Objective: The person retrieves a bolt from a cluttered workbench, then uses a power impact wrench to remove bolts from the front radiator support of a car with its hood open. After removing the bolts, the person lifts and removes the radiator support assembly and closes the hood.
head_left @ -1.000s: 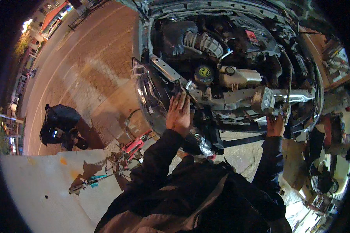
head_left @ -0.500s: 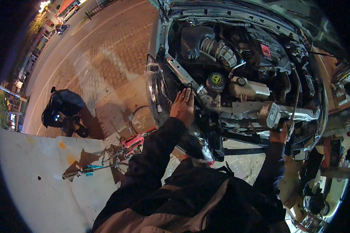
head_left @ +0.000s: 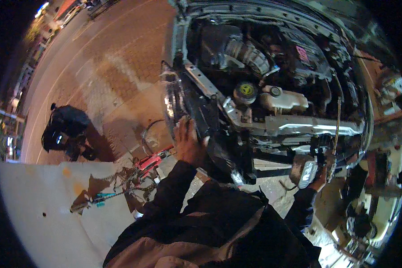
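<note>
My left hand (head_left: 190,145) lies with fingers stretched over the clear headlight (head_left: 170,100) at the left front corner of a car. Its fingers look apart, and nothing shows in them. Down by the front right, my right hand (head_left: 319,182) is closed, partly hidden behind a rectangular work lamp (head_left: 304,171). A long thin metal rod (head_left: 337,127) stands up from the same hand. How the fingers share the lamp and rod is blurred. The open engine bay holds a pale plastic reservoir (head_left: 283,99) and a black round cap (head_left: 245,92) with a yellow mark.
A silver crossbar (head_left: 315,126) spans the car's front. Left of me are a red tool (head_left: 148,164), a chain (head_left: 120,191) and a pale panel (head_left: 35,196). A dark bundle (head_left: 66,129) sits on the paving. Clutter (head_left: 366,223) lies at the right.
My left hand has slid back toward me and left, off the front frame to the headlight. My right hand has come down toward me with the lamp and rod. The view has shifted slightly.
</note>
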A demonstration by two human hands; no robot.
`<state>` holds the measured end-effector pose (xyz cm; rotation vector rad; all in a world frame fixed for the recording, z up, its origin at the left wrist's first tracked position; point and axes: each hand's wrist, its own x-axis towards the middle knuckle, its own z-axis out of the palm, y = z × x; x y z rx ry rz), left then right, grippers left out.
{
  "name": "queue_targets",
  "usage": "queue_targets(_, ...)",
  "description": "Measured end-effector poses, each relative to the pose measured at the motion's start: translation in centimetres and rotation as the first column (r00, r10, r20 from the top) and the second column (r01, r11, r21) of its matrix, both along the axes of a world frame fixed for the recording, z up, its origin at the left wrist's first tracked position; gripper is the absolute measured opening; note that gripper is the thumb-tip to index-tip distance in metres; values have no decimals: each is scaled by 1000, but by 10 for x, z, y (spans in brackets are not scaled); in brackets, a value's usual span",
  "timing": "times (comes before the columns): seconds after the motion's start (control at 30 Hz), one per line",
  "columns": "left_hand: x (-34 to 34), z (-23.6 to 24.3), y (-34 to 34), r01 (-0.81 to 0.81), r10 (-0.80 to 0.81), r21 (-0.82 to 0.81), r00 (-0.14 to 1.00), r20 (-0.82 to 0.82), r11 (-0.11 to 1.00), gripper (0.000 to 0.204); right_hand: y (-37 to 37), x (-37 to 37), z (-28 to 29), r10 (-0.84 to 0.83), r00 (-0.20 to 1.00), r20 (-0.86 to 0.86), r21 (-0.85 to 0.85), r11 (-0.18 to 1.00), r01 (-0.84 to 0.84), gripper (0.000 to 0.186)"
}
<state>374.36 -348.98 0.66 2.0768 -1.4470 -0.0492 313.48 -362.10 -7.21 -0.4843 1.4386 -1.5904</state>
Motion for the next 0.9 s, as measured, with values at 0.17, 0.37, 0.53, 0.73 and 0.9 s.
queue_targets(0.17,15,-28,34,-32,33,21,999,-41,999,101,66,33,8,32,994,102,-97,995,-22,44)
queue_targets(0.37,24,-24,29,14,-20,59,994,104,998,106,115,77,28,207,978,22,-199,960,-199,37)
queue_targets(0.53,0,-5,20,474,-474,28,870,136,880,73,171,49,24,144,900,412,-160,983,-84,30)
queue_targets(0.73,-53,-30,33,930,-908,-26,364,207,367,46,264,12,-6,3,968,251,-87,996,20,33)
queue_targets(0.9,-77,-48,45,955,-936,-48,296,191,292,47,307,2,-16,-141,968,208,6,990,143,33)
